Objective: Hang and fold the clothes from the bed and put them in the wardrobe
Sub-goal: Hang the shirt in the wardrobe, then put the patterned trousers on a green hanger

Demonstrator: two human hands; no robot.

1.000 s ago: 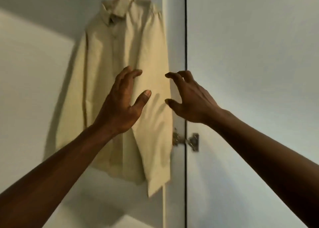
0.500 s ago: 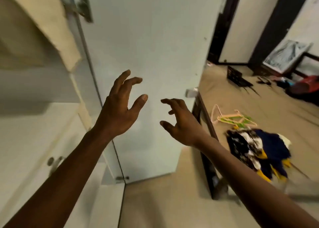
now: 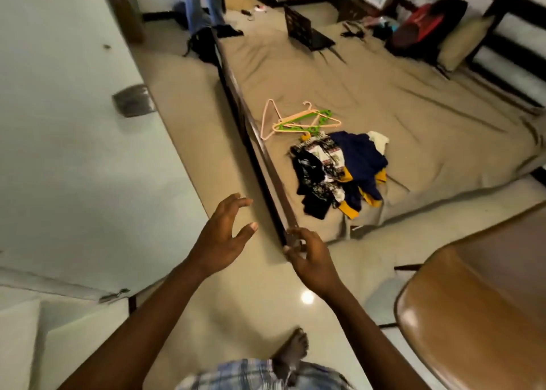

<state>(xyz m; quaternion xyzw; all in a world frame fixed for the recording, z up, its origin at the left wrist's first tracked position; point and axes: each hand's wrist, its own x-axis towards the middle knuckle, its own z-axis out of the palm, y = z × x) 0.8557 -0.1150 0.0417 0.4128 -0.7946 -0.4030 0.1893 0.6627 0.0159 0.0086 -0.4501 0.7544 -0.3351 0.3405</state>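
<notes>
Stretching along the bed rail (image 3: 260, 150), the clothes pile (image 3: 339, 171) lies untouched.

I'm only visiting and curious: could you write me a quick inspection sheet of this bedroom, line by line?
Surface: bed, wrinkled tan sheet.
Job's things: pile of clothes near the bed's near corner; plastic hangers lying just beyond it; white wardrobe door at left.
Clutter: laptop, backpack and pillow at the bed's far end.
Grippers: left hand and right hand both empty, fingers loosely curled, held above the floor.
Cables: nothing seen clearly.
Surroundings: brown chair at right; another person's legs in the distance.
</notes>
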